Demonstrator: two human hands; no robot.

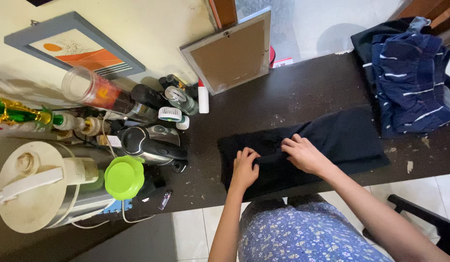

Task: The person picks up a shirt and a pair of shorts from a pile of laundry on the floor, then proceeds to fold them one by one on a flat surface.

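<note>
The dark cloth lies flat on the table right under both hands, looking soft, light and floppy, with the left hand and right hand close together, each pinching its folded edge, a good spot to grab.

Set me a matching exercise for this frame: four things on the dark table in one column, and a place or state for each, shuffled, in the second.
Things:
1. black garment
2. striped navy clothes
3. picture frame
4. green lid

Places or states:
A. leaning on the wall, back side showing
B. piled at the table's right end
C. under both hands, left hand and right hand
D. near the front edge, beside the big white dispenser

Pairs: 1-C, 2-B, 3-A, 4-D
</note>
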